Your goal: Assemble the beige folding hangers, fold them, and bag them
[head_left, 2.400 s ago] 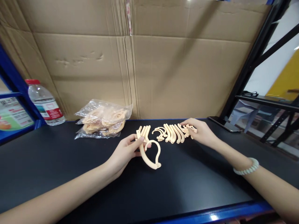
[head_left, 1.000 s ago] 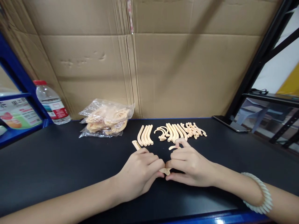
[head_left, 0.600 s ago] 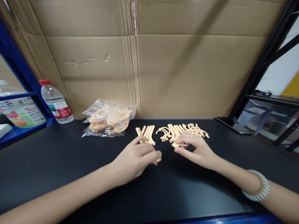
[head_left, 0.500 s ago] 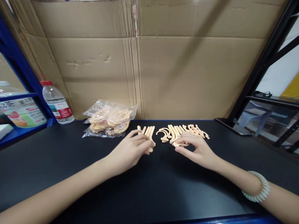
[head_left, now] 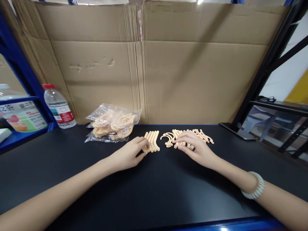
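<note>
Head view: left hand [head_left: 128,154] down on the black bench [head_left: 154,192], fingers [head_left: 141,141] curled against the near end of a small row of curved beige strips [head_left: 152,145], touching the leftmost strip; whether pinching it or only pressing on it, cannot tell
Right hand [head_left: 197,149] just across, fingers spread loosely over a second bunch of hooked beige pieces [head_left: 185,138], tips resting on them, nothing visibly gripped
Both bunches side by side at the far middle of the bench, a narrow gap of black surface between them, hooked ones fanning out to the right past the knuckles
Pale beaded bracelet [head_left: 255,189] on the right wrist
Clear plastic bag [head_left: 112,125] of more beige parts to the left of the strips, near but apart from them
Water bottle [head_left: 58,106] with red cap upright farther left, by a blue shelf frame
Flattened cardboard sheet [head_left: 154,64] standing behind everything
Dark phone [head_left: 237,131] flat at the right back corner, well apart from the hands
</note>
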A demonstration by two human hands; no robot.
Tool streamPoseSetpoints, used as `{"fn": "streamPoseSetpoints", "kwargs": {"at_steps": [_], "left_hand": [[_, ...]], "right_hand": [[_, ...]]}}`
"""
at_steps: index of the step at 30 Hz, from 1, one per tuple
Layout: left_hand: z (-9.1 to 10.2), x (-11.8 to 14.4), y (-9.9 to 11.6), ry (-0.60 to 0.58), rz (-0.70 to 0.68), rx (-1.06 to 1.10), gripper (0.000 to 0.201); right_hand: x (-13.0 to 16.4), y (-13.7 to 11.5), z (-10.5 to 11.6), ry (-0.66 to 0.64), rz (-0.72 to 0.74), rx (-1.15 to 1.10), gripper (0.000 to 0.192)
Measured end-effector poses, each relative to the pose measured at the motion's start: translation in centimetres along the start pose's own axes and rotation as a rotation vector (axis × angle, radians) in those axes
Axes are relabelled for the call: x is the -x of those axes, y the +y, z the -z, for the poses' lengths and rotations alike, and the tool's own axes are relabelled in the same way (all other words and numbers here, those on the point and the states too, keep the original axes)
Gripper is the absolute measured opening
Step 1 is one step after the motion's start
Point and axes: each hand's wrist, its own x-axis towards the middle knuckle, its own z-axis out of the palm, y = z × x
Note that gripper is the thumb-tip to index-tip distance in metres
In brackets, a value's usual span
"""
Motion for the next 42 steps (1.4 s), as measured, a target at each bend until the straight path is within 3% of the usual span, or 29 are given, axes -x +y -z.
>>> {"fn": "streamPoseSetpoints", "kwargs": {"at_steps": [7, 10, 17, 21, 27, 39, 42], "left_hand": [[-1.1, 0.3, 1.3, 0.102, -0.019, -0.088, 0.030], [-1.6, 0.6, 2.2, 0.049, -0.028, -0.117, 0.041], [-1.7, 0.9, 2.5, -0.143, 0.036, -0.075, 0.063], [-1.5, 0.7, 2.5, -0.234, 0.055, -0.075, 0.067], [-1.3, 0.7, 2.5, -0.302, 0.082, -0.128, 0.071], [-1.5, -0.9, 0.8, -0.292, 0.093, -0.144, 0.074], [-1.8, -1.3, 0.1, -0.257, 0.070, -0.137, 0.071]], "right_hand": [[-1.9, 1.4, -2.5, -0.054, 0.041, 0.087, 0.018], [-2.2, 1.7, -2.3, -0.161, 0.018, 0.090, 0.027], [0.2, 3.5, 1.5, -0.308, -0.111, 0.250, 0.050], [0.6, 2.4, 1.3, -0.453, -0.170, 0.341, 0.065], [0.5, 0.8, 0.6, -0.595, -0.259, 0.322, 0.071], [-0.1, 2.9, 0.5, -0.563, -0.284, 0.329, 0.080], [-0.5, 3.3, 1.8, -0.481, -0.264, 0.351, 0.076]]}}
